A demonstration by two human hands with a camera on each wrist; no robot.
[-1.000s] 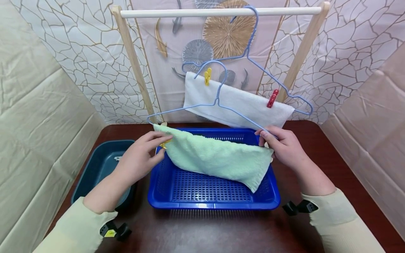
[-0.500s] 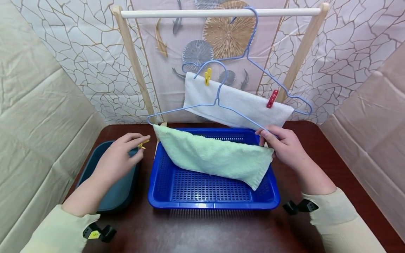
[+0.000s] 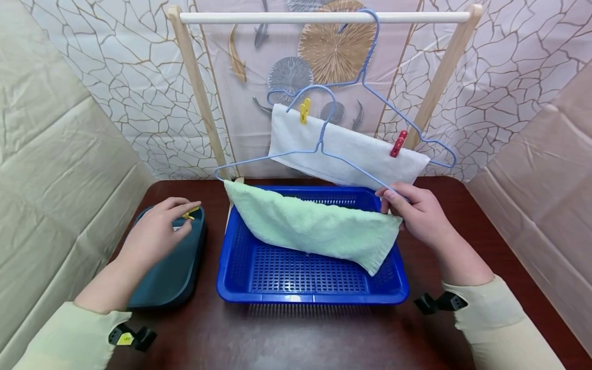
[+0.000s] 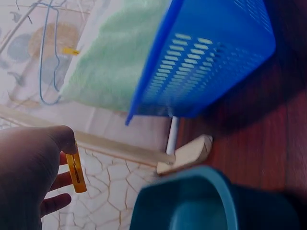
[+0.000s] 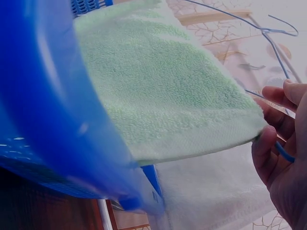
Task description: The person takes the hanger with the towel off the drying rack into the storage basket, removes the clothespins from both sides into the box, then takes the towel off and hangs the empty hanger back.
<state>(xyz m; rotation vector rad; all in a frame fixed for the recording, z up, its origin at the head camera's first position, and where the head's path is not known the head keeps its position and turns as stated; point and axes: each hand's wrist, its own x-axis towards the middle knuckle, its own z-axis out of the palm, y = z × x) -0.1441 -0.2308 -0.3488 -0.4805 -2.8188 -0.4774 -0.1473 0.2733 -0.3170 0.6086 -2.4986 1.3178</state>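
In the head view my left hand (image 3: 154,228) is over the teal basin (image 3: 173,277), pinching a yellow clothespin (image 3: 190,212) between thumb and fingers. The left wrist view shows this clothespin (image 4: 76,172) too. My right hand (image 3: 418,213) grips the right end of a blue wire hanger (image 3: 321,145). A pale green towel (image 3: 310,226) is draped over that hanger's lower bar, above the blue basket (image 3: 312,298). Close up, the right fingers and thumb (image 5: 265,143) are at the towel's corner. No clothespin shows on the green towel.
Behind, a white towel (image 3: 342,149) hangs from a second blue hanger (image 3: 364,72), held by a yellow clothespin (image 3: 304,110) and a red one (image 3: 399,144). That hanger hooks over the white rail (image 3: 277,18) of a wooden rack. Beige cloth walls flank the dark table (image 3: 296,339).
My left hand has moved left with the yellow clothespin, from the towel's left end to over the teal basin. The right hand stays on the hanger, and the towel has barely shifted.
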